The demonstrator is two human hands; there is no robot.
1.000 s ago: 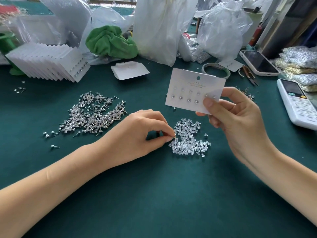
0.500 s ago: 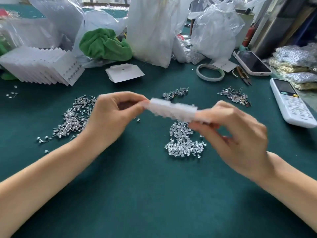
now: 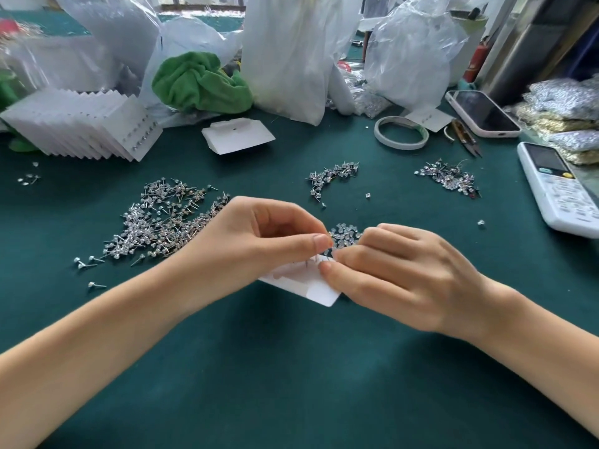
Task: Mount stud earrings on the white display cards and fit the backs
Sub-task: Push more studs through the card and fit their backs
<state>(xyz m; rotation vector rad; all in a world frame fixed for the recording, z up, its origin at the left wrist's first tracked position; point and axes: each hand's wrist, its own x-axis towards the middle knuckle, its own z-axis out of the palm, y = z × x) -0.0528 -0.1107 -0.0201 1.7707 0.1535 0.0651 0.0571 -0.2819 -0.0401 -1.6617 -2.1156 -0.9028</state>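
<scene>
Leftmost, at about ten o'clock, a fanned stack of white display cards [image 3: 81, 124] is seen standing on the green bench [image 3: 291, 367], studs visible on the front card. Just right of it, at nine o'clock from the hands, a large heap of stud earrings [image 3: 162, 222] is spread on the cloth, with a few strays at its lower left edge. Behind, at eleven o'clock, a green cloth [image 3: 197, 82] is bunched among clear plastic bags [image 3: 291, 53]; a single folded white card [image 3: 238, 136] lies in front of it.

Centre: the left hand [image 3: 256, 241] is closed, thumb and forefinger pinched together at a thin pin standing up from the display card [image 3: 308, 283]; whether a back is held between them cannot be told. The card is held low over the bench, tilted, mostly hidden under both hands. The right hand [image 3: 395, 273] is clamped on the card's right edge, thumb on top. A pile of clear earring backs [image 3: 345, 233] lies just beyond the fingertips, at twelve o'clock.

Further back, at twelve to one o'clock, two smaller clusters of studs [image 3: 334, 176] are noted, well apart. A tape ring [image 3: 402, 132] sits at one o'clock, snips [image 3: 466, 140] beside it, then a phone [image 3: 483, 113]. At two o'clock, a white calculator [image 3: 557, 189] lies near the bench edge.
</scene>
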